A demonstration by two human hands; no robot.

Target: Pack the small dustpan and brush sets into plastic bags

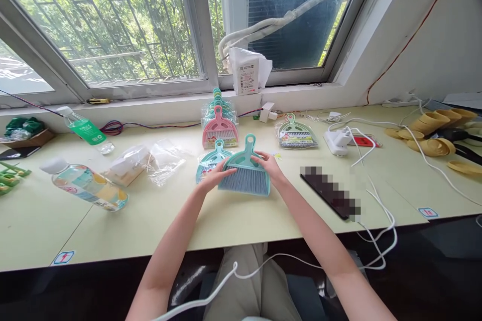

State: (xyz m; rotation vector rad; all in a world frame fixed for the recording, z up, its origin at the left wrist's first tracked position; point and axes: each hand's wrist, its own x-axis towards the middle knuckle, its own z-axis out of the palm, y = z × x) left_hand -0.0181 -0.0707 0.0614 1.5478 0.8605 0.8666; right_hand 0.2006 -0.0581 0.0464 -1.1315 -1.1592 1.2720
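Observation:
A teal dustpan with a grey-blue brush is held upright above the table, bristles pointing down. My left hand grips its left side, fingers over the front. On its right side, my right hand holds the edge near the base of the handle. Just behind and left lies another teal dustpan set with a printed label. Farther back, a pink dustpan set leans in front of a stack of wrapped teal ones. A wrapped pale green set lies to the right.
Left on the table are a juice bottle, a green-labelled bottle and clear plastic wrap. A dark phone, a white power strip and loose cables lie right. Yellow tape rolls are at far right.

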